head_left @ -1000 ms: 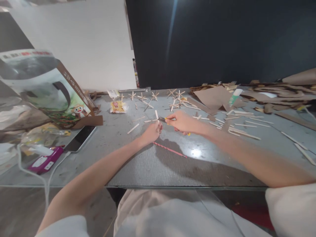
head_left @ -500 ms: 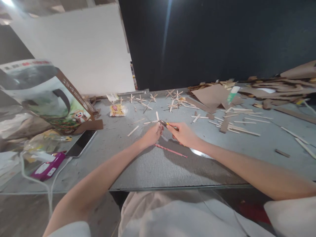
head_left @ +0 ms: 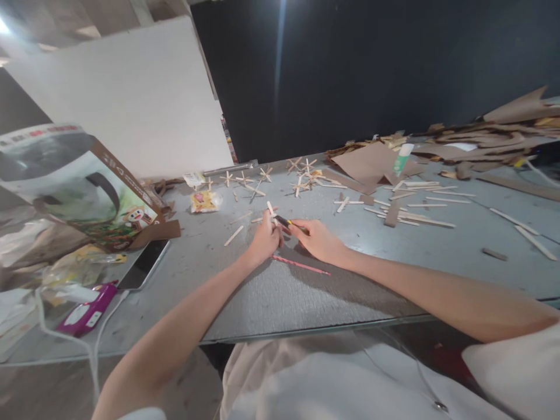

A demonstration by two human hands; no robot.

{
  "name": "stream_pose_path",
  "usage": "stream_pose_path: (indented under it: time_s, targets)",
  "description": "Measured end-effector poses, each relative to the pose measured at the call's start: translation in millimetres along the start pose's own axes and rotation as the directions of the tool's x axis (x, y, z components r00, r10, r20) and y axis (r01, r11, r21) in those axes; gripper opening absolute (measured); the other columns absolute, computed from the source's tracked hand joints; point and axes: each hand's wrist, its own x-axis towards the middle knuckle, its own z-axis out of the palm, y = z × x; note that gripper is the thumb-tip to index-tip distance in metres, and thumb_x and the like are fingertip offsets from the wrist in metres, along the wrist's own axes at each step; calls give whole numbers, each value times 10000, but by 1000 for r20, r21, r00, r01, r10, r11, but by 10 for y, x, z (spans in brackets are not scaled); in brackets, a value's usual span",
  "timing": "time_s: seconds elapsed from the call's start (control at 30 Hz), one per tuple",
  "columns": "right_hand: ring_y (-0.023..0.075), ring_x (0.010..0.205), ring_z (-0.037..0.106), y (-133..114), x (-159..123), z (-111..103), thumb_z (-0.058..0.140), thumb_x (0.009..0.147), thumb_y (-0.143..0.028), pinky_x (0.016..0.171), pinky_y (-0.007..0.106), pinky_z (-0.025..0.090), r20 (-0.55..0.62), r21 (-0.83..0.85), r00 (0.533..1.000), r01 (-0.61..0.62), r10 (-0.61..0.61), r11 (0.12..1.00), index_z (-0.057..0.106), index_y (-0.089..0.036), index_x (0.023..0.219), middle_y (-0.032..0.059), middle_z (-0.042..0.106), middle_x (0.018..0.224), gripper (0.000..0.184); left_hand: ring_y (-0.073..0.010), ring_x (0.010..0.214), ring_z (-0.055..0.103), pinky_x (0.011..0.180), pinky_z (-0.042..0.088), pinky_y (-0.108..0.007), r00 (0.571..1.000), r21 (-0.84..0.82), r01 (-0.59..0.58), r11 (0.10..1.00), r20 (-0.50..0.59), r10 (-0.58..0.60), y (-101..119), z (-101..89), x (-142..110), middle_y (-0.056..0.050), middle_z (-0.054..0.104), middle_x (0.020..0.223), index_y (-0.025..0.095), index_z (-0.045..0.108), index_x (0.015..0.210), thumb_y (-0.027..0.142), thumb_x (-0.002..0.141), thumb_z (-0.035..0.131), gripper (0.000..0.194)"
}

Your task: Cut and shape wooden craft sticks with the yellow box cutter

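Just past your pinched left hand (head_left: 264,238), the wooden stick (head_left: 270,207) it held stuck out, long axis running far and a bit left; your right hand (head_left: 318,239) had the yellow-and-black tool (head_left: 283,221) gripped beside it, dark end aimed left.

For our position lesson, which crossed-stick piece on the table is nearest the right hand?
The two-stick cross beyond the right hand, slightly to its right; the other pieces lie farther back.
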Motion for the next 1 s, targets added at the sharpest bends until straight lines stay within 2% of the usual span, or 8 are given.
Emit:
stream_pose_path:
  time_s: [0.17,0.33,0.5,0.67,0.73,0.83,0.93,1.0]
  targets:
    - [123,546,319,-38,-20,-3,409,1018,-408,584,284,244,11,-30,1000,25,-25,999,555,-213,794,-56,373,606,331,-103,428,540,498,393,-216,998,-24,53,998,33,-53,28,13,-1,117,552,558,170,414,1320,126,990,423,333]
    - [115,516,288,-101,-25,-109,432,1040,-400,570,295,226,44,-41,999,6,-4,999,532,-220,769,-54,370,587,341,-109,504,575,534,418,-234,999,76,22,997,30,-24,53,-17,-18,56,628,653,208,489,1093,168,988,471,113]
    - [116,488,294,-150,25,-182,464,1030,-369,542,304,216,114,-48,990,-81,86,996,610,-201,809,-46,382,559,313,-127,593,609,620,458,-252,999,125,1,992,37,-6,-23,-23,5,41,648,690,214,506,1088,143,960,496,147]
    - [113,531,296,-161,8,-32,457,1011,-348,561,302,222,21,-67,999,-39,40,997,534,-209,731,-44,391,580,323,-124,569,590,565,437,-231,1000,-28,1,1000,-5,-1,-129,10,38,62,585,678,232,481,1049,139,900,577,200]
    - [110,534,297,-190,12,-42,460,1002,-316,566,304,226,13,-96,999,-33,35,995,521,-207,714,-43,392,577,314,-125,563,581,552,435,-232,1000,-53,-3,999,-15,3,-154,19,45,64,566,677,231,489,1051,130,877,588,224]
    - [108,481,310,-269,71,-181,481,1005,-311,536,305,223,97,-135,988,-108,121,985,589,-196,770,-43,391,543,282,-132,554,555,531,408,-234,1000,-32,9,999,-27,-10,-173,24,50,65,562,649,230,507,1076,108,851,580,267]
    - [116,414,341,-322,145,-288,494,1018,-346,499,308,226,171,-173,954,-219,248,960,659,-194,872,-39,419,516,268,-143,547,555,527,418,-244,999,-45,29,999,-21,-30,-179,25,52,73,539,625,235,515,1118,118,845,598,308]
    - [116,417,336,-300,153,-251,496,1019,-365,499,308,224,164,-172,957,-212,240,962,662,-195,863,-39,420,514,284,-143,553,564,541,441,-247,999,-61,36,997,-21,-37,-178,20,52,78,527,633,243,513,1118,135,849,612,306]
